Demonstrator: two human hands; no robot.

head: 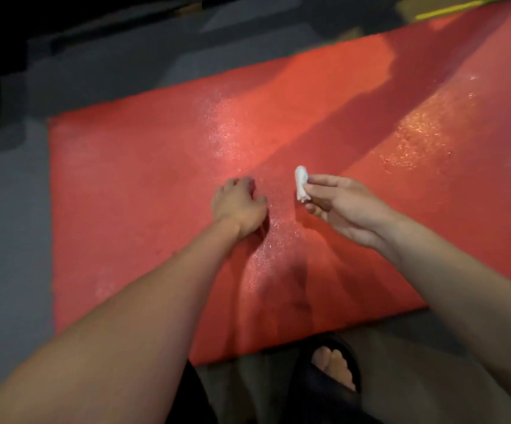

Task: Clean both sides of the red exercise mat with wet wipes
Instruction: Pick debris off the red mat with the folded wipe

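Note:
The red exercise mat (144, 185) lies flat on a grey floor and fills most of the view, with wet glistening patches across its middle and right. My left hand (238, 206) is over the mat's centre, back up, fingers curled under and out of sight, holding nothing that I can see. Just to its right, my right hand (343, 206) hovers palm up and pinches a crumpled white wet wipe (301, 182) between thumb and fingertips, a little above the mat.
Grey floor (9, 234) borders the mat on the left and near side. My foot in a black slide sandal (333, 371) stands at the mat's near edge. A dark area lies at the far left, and a yellow strip (462, 6) at the top right.

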